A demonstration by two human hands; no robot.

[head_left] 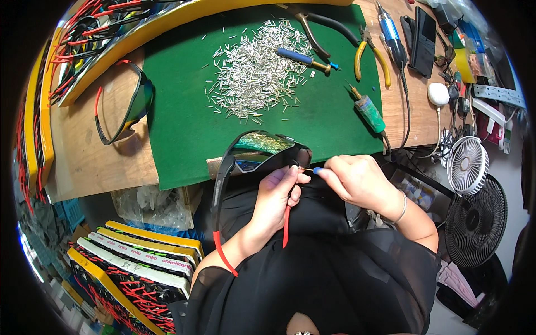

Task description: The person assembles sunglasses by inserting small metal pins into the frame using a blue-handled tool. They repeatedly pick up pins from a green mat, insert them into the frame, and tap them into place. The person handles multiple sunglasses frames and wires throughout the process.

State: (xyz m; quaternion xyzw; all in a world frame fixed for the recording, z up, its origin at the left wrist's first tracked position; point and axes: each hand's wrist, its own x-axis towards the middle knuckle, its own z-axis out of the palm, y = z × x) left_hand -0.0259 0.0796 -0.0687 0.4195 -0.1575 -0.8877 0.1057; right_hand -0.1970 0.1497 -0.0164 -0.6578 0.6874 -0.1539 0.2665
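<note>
My left hand (274, 196) grips a pair of wraparound sunglasses (223, 187) near one hinge. Their lens has a green and gold mirror sheen, and the black temples end in red tips. One temple hangs toward my lap, its red tip (286, 226) below my fingers. My right hand (353, 177) is closed on a small screwdriver (317, 171) with a blue part and a thin brass-coloured shaft, pointed at the hinge. My fingers cover most of its handle. Where the shaft meets the frame is too small to make out.
On the green mat (184, 134) lie a heap of small metal pins (251, 78), a blue-handled tool (296, 56), pliers (312, 36), yellow-handled cutters (365, 53) and a green-handled tool (369, 113). More sunglasses (134, 100) lie left. Filled trays (139, 259) stand lower left; fans (468, 166) right.
</note>
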